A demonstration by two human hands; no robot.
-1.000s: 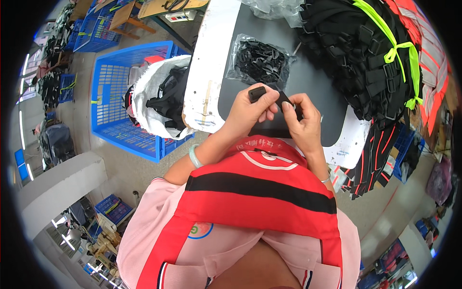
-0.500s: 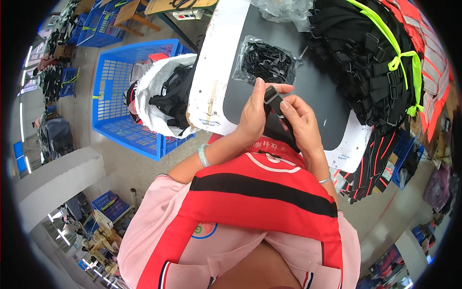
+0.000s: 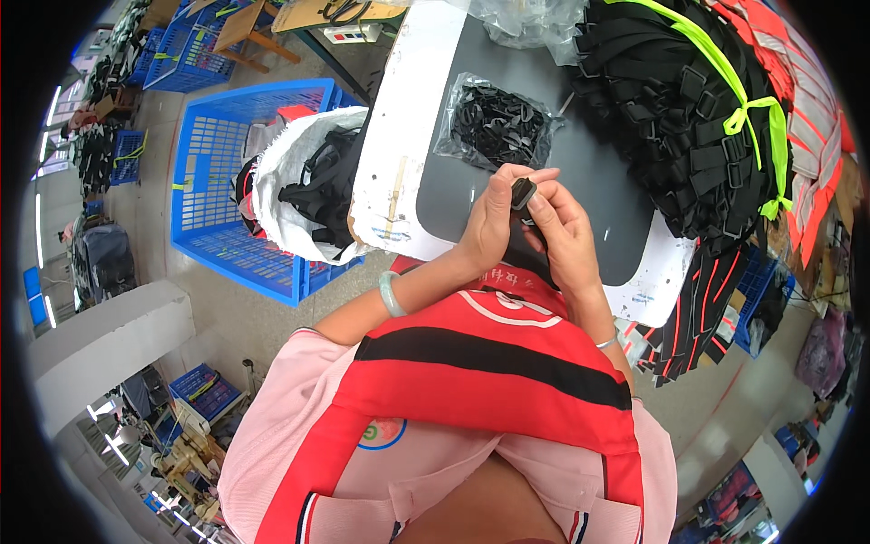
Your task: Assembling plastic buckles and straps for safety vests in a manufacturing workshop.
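Close in front of me, over the table's near side, both hands meet at a small black plastic buckle point(image 3: 523, 192) on a black strap. My left hand point(image 3: 490, 218) is closed on its left side, thumb up against it. With thumb and fingers my right hand point(image 3: 560, 222) pinches it from the right. Part of the strap is hidden by the fingers. Just beyond the hands lies a clear plastic bag point(image 3: 500, 122) full of small black plastic parts. A large heap of black straps with buckles point(image 3: 675, 118), tied with a yellow-green band point(image 3: 739, 118), lies to the right.
The white table point(image 3: 390, 181) has a dark grey mat point(image 3: 444, 195). Left of it stands a blue crate point(image 3: 195, 172) with a white sack point(image 3: 272, 181) of black straps. Crumpled clear plastic point(image 3: 535, 23) lies at the far edge. Red and grey strips point(image 3: 816, 136) hang at right.
Both hands have drawn closer together and slightly lower. The buckle has turned and its strap, stretched between the hands before, is now mostly covered by the fingers.
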